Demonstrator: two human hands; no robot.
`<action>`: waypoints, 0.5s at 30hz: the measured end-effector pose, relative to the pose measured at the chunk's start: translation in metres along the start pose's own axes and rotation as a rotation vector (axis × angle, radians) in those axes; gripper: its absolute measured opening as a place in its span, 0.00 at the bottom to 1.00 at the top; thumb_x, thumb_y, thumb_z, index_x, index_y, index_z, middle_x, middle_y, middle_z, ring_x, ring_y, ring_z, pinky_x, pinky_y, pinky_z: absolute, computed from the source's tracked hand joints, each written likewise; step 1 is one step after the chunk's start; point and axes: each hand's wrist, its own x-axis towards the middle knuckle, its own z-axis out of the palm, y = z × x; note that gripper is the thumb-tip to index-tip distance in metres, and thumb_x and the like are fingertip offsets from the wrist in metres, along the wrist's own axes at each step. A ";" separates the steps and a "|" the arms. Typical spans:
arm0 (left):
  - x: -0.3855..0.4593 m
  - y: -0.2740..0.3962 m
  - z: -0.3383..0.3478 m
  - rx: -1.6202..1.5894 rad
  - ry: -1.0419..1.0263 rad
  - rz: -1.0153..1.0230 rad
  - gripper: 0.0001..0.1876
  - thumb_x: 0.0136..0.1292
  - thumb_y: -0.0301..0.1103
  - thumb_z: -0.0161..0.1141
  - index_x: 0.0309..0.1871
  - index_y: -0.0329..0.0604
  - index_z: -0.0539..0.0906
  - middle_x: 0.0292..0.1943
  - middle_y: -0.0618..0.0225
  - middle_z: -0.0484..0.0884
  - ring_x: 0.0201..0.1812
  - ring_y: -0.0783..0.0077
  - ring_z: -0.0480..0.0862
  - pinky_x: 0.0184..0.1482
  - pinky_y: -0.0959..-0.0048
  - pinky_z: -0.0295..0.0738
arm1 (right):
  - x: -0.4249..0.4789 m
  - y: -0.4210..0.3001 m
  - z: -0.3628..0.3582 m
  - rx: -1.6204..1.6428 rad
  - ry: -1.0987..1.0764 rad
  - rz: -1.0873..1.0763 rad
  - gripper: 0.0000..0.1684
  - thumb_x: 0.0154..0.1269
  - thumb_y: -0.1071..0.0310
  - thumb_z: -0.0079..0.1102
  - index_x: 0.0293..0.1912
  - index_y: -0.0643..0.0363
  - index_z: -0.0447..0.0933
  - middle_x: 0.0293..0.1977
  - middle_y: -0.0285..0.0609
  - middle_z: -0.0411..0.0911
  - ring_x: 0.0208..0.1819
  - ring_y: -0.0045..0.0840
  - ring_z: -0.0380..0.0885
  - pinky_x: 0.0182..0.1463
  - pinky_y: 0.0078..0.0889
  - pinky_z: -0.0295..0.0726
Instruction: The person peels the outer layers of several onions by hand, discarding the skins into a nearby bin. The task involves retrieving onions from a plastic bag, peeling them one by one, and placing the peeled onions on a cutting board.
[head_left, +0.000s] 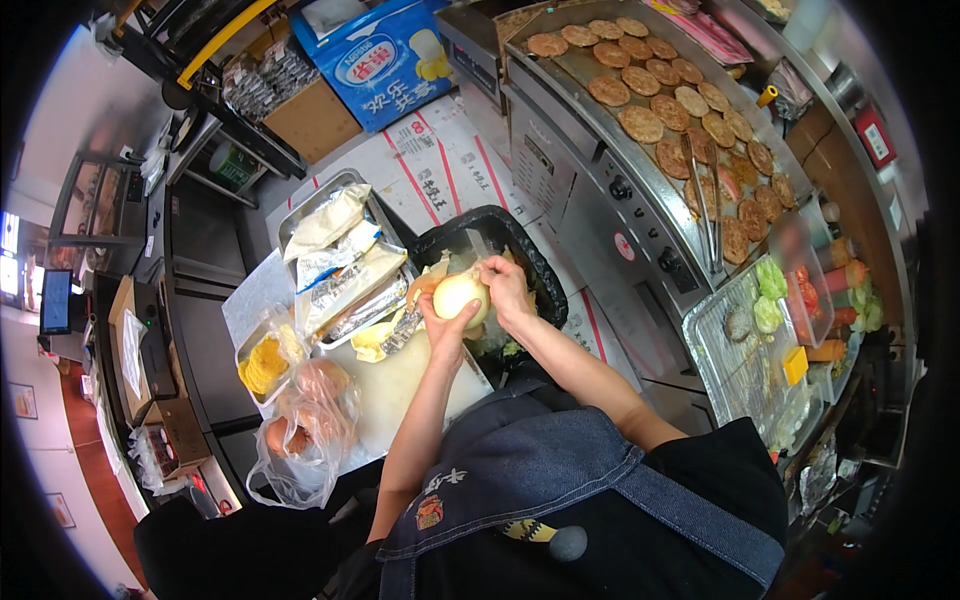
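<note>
A peeled pale onion (459, 298) rests in my left hand (447, 330), whose thumb lies across its front. Loose brown onion skin (429, 281) hangs at its left side. My right hand (507, 291) pinches at the onion's upper right edge. Beyond those fingers a pale thin strip (478, 244) sticks up; I cannot tell whether it is a blade or skin. Both hands are over a bin with a black liner (551, 262), which holds scraps. A white cutting board (397, 382) lies to the left, with a crumpled yellow-and-silver wrapper (382, 341) at its far edge.
On the left, a clear plastic bag of onions (304, 420) sits beside a tray of yellow slices (266, 364). Behind them a metal tray (285, 225) holds packets. At right, a griddle (577, 71) bears several patties and metal tongs (705, 202); a wire-rack tray (720, 367) stands nearer.
</note>
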 end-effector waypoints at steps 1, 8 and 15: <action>0.001 0.003 -0.001 0.044 -0.010 0.034 0.35 0.47 0.23 0.74 0.55 0.45 0.62 0.54 0.62 0.71 0.58 0.66 0.73 0.59 0.67 0.73 | -0.004 -0.007 0.002 0.035 0.011 0.044 0.04 0.63 0.76 0.58 0.32 0.64 0.79 0.27 0.33 0.78 0.32 0.16 0.72 0.39 0.22 0.71; 0.013 0.014 -0.018 0.005 -0.173 -0.059 0.36 0.52 0.28 0.71 0.61 0.47 0.61 0.54 0.65 0.73 0.55 0.67 0.76 0.55 0.68 0.75 | -0.004 0.002 -0.001 -0.039 -0.016 -0.048 0.07 0.66 0.69 0.58 0.31 0.59 0.78 0.25 0.30 0.75 0.25 0.12 0.69 0.30 0.20 0.66; -0.003 0.041 0.015 0.134 -0.069 -0.369 0.36 0.61 0.41 0.66 0.67 0.50 0.57 0.56 0.63 0.72 0.53 0.66 0.78 0.48 0.58 0.80 | -0.029 -0.022 0.003 -0.572 0.064 -0.597 0.04 0.60 0.71 0.60 0.33 0.61 0.76 0.30 0.41 0.76 0.30 0.33 0.77 0.36 0.32 0.74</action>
